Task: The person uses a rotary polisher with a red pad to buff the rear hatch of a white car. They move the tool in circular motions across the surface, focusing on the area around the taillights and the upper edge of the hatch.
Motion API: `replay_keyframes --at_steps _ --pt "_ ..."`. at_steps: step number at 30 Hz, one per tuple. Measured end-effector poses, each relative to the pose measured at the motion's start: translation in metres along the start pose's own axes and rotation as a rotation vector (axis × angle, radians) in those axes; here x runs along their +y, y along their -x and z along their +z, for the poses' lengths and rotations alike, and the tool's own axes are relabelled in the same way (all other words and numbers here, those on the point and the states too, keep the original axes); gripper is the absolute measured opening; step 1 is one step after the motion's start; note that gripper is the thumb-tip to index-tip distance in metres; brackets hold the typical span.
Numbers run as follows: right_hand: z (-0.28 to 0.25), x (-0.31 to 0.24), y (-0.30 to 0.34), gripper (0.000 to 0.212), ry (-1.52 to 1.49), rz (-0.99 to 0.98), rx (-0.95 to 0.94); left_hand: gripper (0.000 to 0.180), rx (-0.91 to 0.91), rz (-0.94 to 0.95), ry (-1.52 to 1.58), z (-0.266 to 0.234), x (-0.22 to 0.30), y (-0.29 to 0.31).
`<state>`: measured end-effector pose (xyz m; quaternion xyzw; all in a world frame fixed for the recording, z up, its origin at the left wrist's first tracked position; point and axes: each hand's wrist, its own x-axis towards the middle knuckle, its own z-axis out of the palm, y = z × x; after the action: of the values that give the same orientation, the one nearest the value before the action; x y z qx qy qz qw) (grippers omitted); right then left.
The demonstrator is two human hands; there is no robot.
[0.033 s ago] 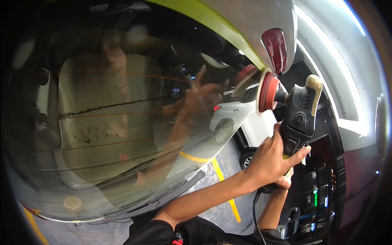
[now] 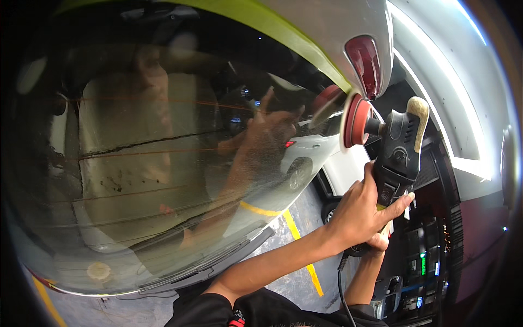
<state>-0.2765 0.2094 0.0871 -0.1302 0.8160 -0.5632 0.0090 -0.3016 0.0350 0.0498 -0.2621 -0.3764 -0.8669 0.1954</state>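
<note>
My left hand (image 2: 357,215) is wrapped round the black body of a corded polisher (image 2: 400,150). Lower down, my right hand (image 2: 378,240) closes round the handle end, partly hidden behind the left. The red backing plate (image 2: 358,121) carries a pale pad (image 2: 345,122), which lies against the right edge of a car's dark rear window (image 2: 180,180). Light-green masking tape (image 2: 294,38) follows the window's upper edge and ends just above the pad. A power cord (image 2: 340,280) hangs from the handle beside my right forearm.
A red tail light (image 2: 364,65) sits on the body panel right above the pad. Along the bottom of the glass runs a grey wiper arm (image 2: 207,270). Behind stands a white car (image 2: 348,174), and yellow lines (image 2: 302,250) mark the grey floor.
Pad and tail light appear slightly farther left in the picture. Both hands keep the same hold on the polisher.
</note>
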Motion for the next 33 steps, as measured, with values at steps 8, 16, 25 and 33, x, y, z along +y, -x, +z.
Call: replay_keyframes --at_steps 8,16,25,33 --pt "-0.004 0.008 -0.012 0.097 -0.046 -0.022 -0.028 0.085 0.014 -0.071 0.027 -0.002 0.003 -0.006" --pt "-0.007 0.046 -0.014 0.096 -0.106 -0.043 -0.059 0.082 0.056 -0.03 -0.069 -0.005 -0.018 0.002" --pt "-0.002 0.05 -0.002 0.101 -0.19 -0.051 0.018 0.084 -0.056 -0.158 -0.047 0.004 -0.043 -0.004" --pt "-0.005 0.069 0.008 0.12 -0.188 -0.134 -0.013 0.082 -0.067 -0.195 -0.043 0.002 -0.045 0.022"
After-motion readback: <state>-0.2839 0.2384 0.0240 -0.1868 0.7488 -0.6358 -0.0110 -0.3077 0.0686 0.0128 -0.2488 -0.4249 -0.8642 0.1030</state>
